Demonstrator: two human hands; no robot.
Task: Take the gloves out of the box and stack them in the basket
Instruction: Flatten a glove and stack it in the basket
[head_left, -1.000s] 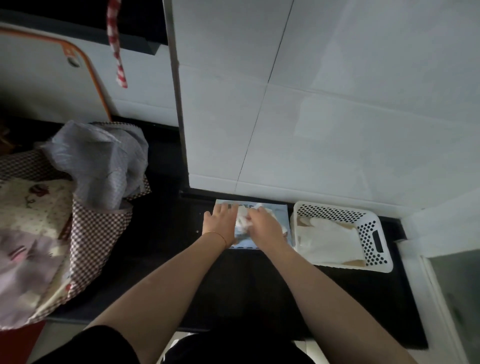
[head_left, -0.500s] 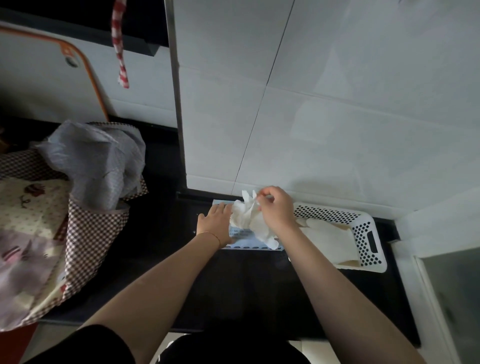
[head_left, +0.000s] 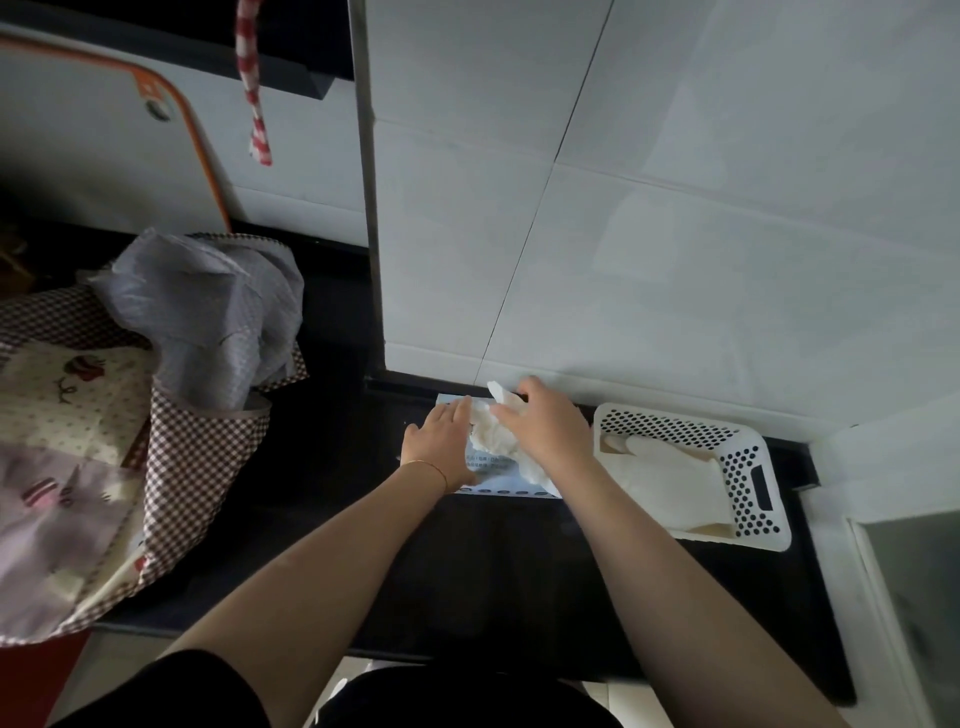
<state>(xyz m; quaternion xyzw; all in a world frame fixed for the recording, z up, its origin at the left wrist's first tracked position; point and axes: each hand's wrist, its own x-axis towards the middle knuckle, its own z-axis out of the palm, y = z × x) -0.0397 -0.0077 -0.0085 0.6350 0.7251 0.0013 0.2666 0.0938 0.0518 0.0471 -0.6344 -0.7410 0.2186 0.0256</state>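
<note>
Dark glossy counter (head_left: 493, 582) set against pale glazed wall tiles (head_left: 701, 260), thin grout lines running down to the back edge. Bare black surface between the near edge and the box; tight at the rear, where box and basket sit close under the tiles.

Flat light-blue cardboard glove box (head_left: 498, 480), printed along its near edge, lying near the wall at mid-counter. Left hand (head_left: 441, 441) laid flat on the box's left part, fingers straight and together, thin bracelet at the wrist. Right hand (head_left: 545, 428) over the box's right part, fingers curled around a crumpled white glove (head_left: 496, 434), thin and wrinkled, one tip poking up toward the wall, a fold hanging below the palm.

White plastic basket (head_left: 748, 467) just beside the box on the right, rectangular with rounded corners, walls perforated with round holes, a slot handle in the right end. Inside, cream gloves (head_left: 670, 478) lying flat and smooth.

Far left, checked and printed cloth (head_left: 171, 457) draped over the counter's corner, crumpled grey bag (head_left: 208, 317) on top. Red-and-white striped strip (head_left: 254, 83) hanging above.
</note>
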